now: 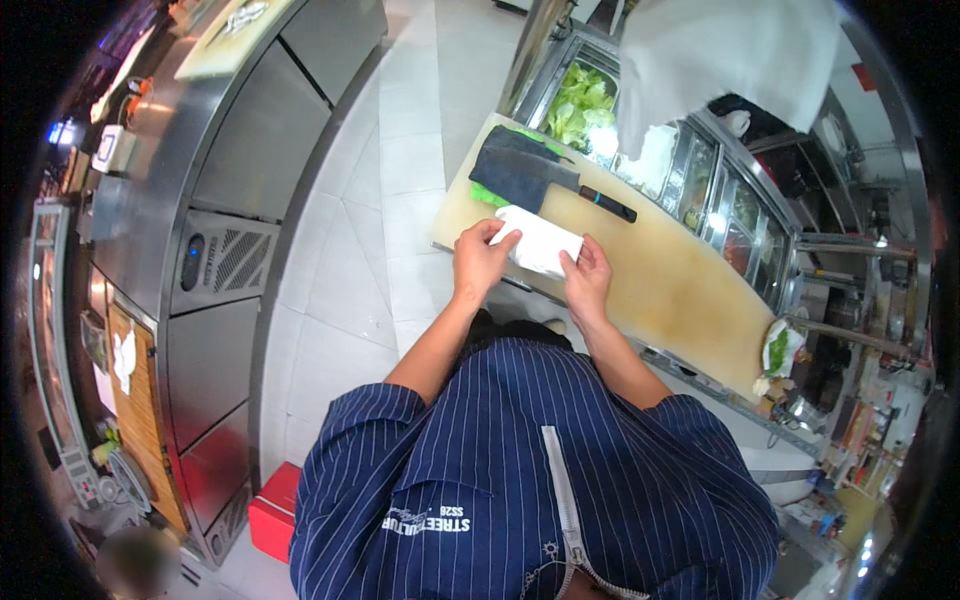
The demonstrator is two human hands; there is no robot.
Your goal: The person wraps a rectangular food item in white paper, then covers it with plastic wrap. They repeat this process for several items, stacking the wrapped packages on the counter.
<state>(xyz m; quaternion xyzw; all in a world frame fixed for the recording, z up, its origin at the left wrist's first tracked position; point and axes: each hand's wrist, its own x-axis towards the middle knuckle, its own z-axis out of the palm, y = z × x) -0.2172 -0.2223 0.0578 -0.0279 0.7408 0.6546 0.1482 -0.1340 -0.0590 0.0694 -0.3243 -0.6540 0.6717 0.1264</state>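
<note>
Both of my hands hold a folded white cloth or paper [538, 241] above the near edge of a long cutting board [660, 289]. My left hand [482, 259] grips its left end between thumb and fingers. At its right end, my right hand [586, 276] has the thumb on top and fingers behind. Beyond it on the board lie a dark cloth [504, 169] and a green cloth [487, 196], partly under it. A knife with a black handle [609, 204] rests with its blade across the dark cloth.
Metal bins hold lettuce [581, 105] and other food behind the board. A white cloth or sheet [727, 60] hangs over them. Chopped greens [778, 349] sit at the board's far right. Left stands a steel counter [240, 135]; a red box [276, 510] is on the floor.
</note>
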